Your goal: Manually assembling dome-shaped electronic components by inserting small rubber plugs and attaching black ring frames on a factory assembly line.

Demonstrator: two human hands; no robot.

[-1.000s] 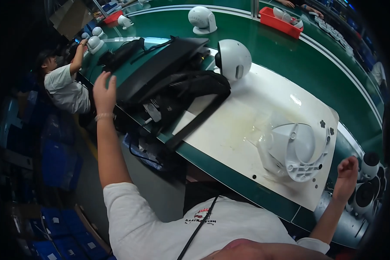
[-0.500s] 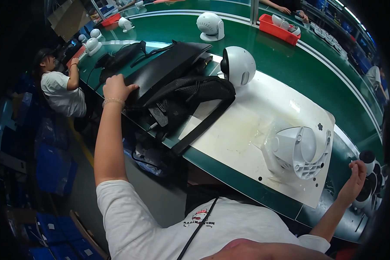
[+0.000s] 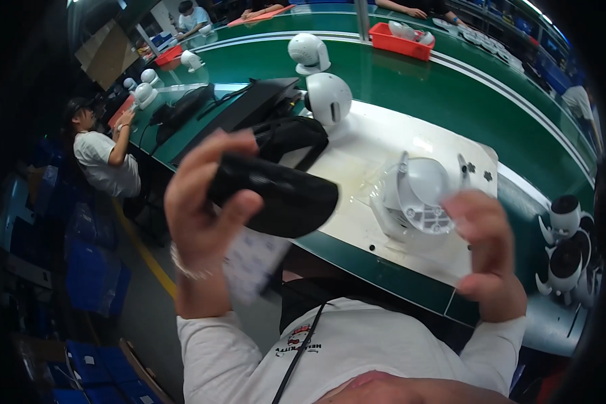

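Observation:
Raised over the bench's near edge, my left hand (image 3: 202, 209) grips a black half-round piece (image 3: 276, 195), thumb on the near side and fingers behind. A pale sheet with printed patches (image 3: 252, 266) hangs below it, blurred; I cannot tell what holds it. My right hand (image 3: 485, 249) is smeared by motion, with curled fingers apart from the thumb and nothing visible between them. It is nearest to a white plastic housing with a ribbed base (image 3: 424, 195), which lies on clear film on a white board (image 3: 363, 168). A white round-headed camera (image 3: 330, 97) stands at the board's far left corner.
Left of the board lie a black mesh bag (image 3: 293, 135) and a black flat panel (image 3: 249, 101). Several white-and-black camera units (image 3: 564, 262) stand at the right. A red bin (image 3: 400, 42) and another white camera (image 3: 308, 54) sit farther back. A co-worker (image 3: 108, 151) works at the left.
My left hand has come back from the black panel toward me and now holds the black half-round piece. My right hand has moved left from the camera units to beside the white housing.

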